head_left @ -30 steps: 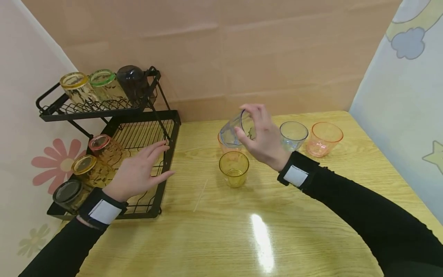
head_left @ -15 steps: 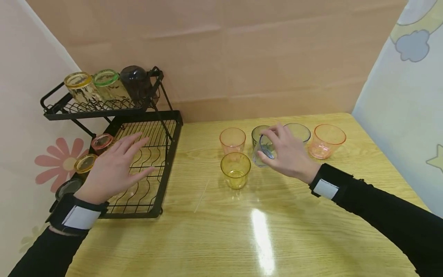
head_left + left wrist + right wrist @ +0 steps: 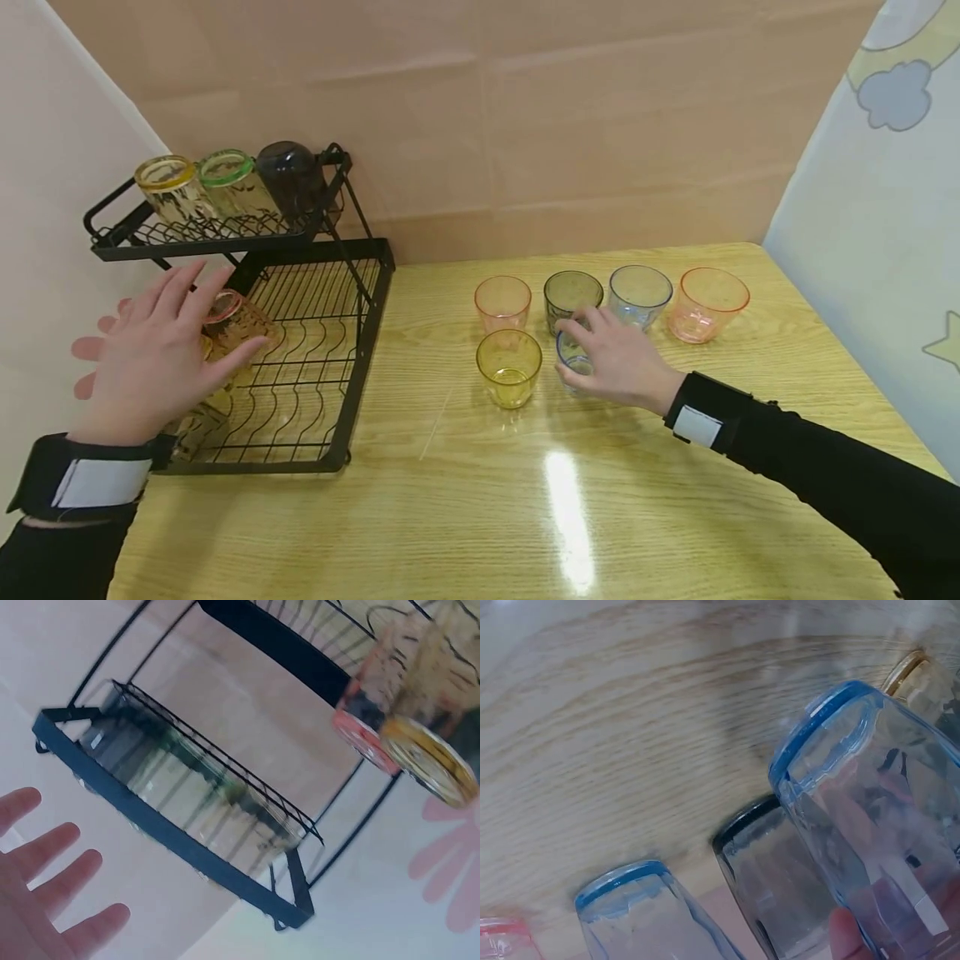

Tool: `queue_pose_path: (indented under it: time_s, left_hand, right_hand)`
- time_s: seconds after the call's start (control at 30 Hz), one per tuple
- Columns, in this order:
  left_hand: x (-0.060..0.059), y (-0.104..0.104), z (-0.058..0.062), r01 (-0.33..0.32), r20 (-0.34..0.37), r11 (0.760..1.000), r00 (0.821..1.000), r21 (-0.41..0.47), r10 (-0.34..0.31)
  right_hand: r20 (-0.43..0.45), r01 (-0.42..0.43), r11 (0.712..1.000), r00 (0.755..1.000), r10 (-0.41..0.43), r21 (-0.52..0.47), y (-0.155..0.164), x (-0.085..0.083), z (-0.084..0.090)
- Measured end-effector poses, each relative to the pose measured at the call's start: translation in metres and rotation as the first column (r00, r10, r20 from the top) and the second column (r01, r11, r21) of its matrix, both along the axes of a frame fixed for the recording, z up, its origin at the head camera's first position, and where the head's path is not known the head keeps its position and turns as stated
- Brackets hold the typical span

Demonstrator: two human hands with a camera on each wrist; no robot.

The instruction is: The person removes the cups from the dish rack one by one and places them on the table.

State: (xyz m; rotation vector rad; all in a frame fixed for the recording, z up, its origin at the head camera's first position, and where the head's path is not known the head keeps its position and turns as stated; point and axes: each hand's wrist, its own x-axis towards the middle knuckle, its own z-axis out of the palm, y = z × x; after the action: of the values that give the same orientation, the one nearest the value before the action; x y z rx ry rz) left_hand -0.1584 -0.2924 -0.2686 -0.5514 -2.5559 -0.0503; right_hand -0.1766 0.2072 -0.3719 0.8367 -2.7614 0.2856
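Note:
My right hand (image 3: 618, 358) grips a clear blue-tinted glass (image 3: 573, 354) by its upper part, upright beside a yellow glass (image 3: 509, 371) and in front of a dark grey-green glass (image 3: 572, 296). In the right wrist view the same blue glass (image 3: 877, 817) fills the right side, a fingertip (image 3: 846, 934) at its side. My left hand (image 3: 153, 350) holds nothing; its fingers are spread over the left side of the black dish rack (image 3: 330, 454). Behind it the upturned pink glass (image 3: 236, 321) shows, while others there are partly hidden.
A pink glass (image 3: 503, 302), another blue glass (image 3: 639, 296) and an orange-pink glass (image 3: 707, 304) stand upright along the back of the wooden table (image 3: 450, 517). On the rack's upper shelf, yellow (image 3: 171, 187), green (image 3: 234, 183) and black (image 3: 290, 179) glasses stand upside down.
My right hand has carried the blue glass rightward and down, from above the pink glass to in front of the dark one. My left hand has moved left across the rack.

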Motion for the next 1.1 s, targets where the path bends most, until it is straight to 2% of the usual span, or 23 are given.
queue_pose_path:
  time_s: [0.2,0.3,0.53,0.67,0.77,0.83,0.9,1.0,1.1]
  left_hand:
    - [0.006,-0.012,0.000,-0.170,0.065,0.985,0.983,-0.019,0.171]
    - [0.008,-0.018,-0.002,-0.211,0.107,0.977,0.971,-0.019,0.212]
    - [0.009,-0.032,-0.008,-0.273,0.149,0.962,0.951,-0.018,0.272]
    - [0.009,-0.040,-0.012,-0.345,0.226,0.938,0.912,-0.030,0.343]
    - [0.011,-0.046,-0.017,-0.386,0.252,0.922,0.889,-0.032,0.381]
    - [0.012,-0.051,-0.022,-0.409,0.248,0.912,0.881,-0.031,0.403]
    - [0.013,-0.055,-0.026,-0.440,0.259,0.898,0.864,-0.027,0.431]
    - [0.013,-0.062,-0.031,-0.496,0.281,0.868,0.830,-0.024,0.482]
    - [0.014,-0.068,-0.036,-0.551,0.325,0.834,0.784,-0.025,0.528]
  right_hand:
    - [0.054,0.017,1.000,0.998,-0.018,0.018,-0.002,-0.004,-0.006]
    - [0.073,0.026,0.999,0.997,-0.028,0.027,-0.002,-0.005,-0.007]
    - [0.097,0.015,0.999,0.995,-0.019,0.035,-0.001,-0.005,0.000]
    - [0.071,0.003,1.000,0.997,-0.003,0.005,0.002,-0.004,0.008]
    - [0.046,0.005,1.000,0.999,-0.004,-0.023,0.006,-0.005,0.016]
    - [0.028,0.010,1.000,1.000,-0.010,-0.021,0.009,-0.005,0.022]
    - [0.027,0.017,1.000,0.999,-0.016,-0.010,0.012,-0.006,0.027]
    - [0.039,0.020,1.000,0.999,-0.021,0.013,0.016,-0.006,0.033]
    - [0.050,0.018,1.000,0.999,-0.019,0.025,0.018,-0.006,0.037]
